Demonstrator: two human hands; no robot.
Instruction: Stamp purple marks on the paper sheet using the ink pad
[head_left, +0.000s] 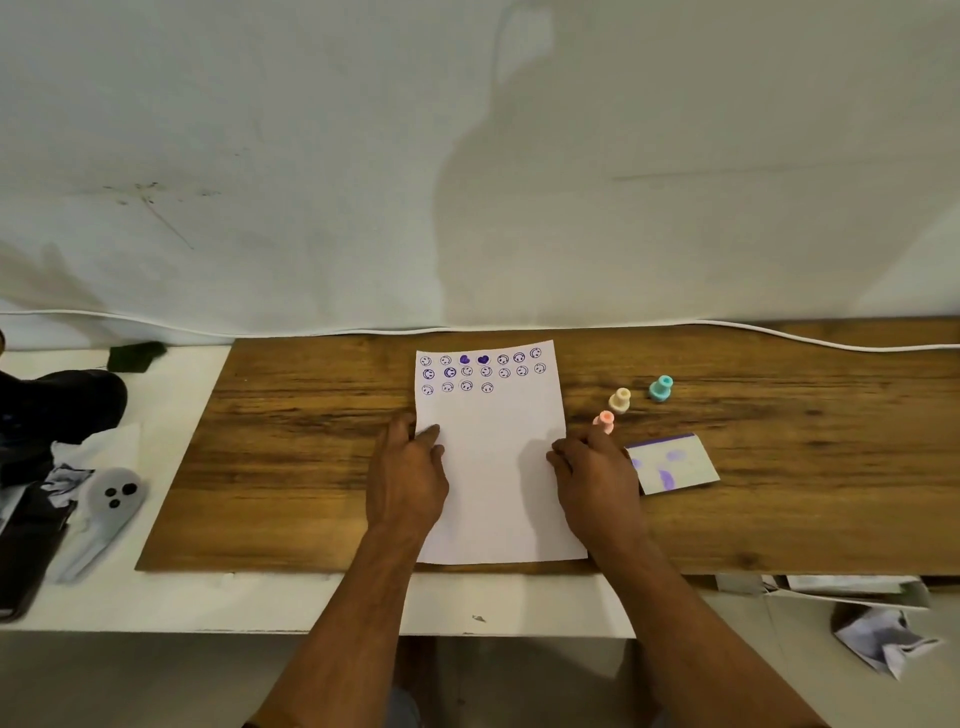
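1. A wood-grain board (322, 457) is seen lying on a white surface (208, 603), with a pale wall (363, 156) directly behind and a white cable (831, 340) run along the far edge.
2. The paper sheet (498, 483) is laid upright at the middle of the board; purple marks (483, 371), mostly smiley rings and two solid hearts, are printed in three rows across its far end.
3. The left hand (410, 478) is pressed flat, with loosely spread fingers, on the sheet's left edge, holding nothing.
4. The right hand (595, 475) is rested on the sheet's right edge; whether the pink stamp (605, 421) is touched by its fingertips cannot be told.
5. A cream stamp (620, 400) and a teal stamp (661, 388) stand further right.
6. The ink pad (672, 465), smeared purple, is lying just right of the right hand.
7. A grey device (111, 501) is on the left, and crumpled paper (883, 642) on the near right.
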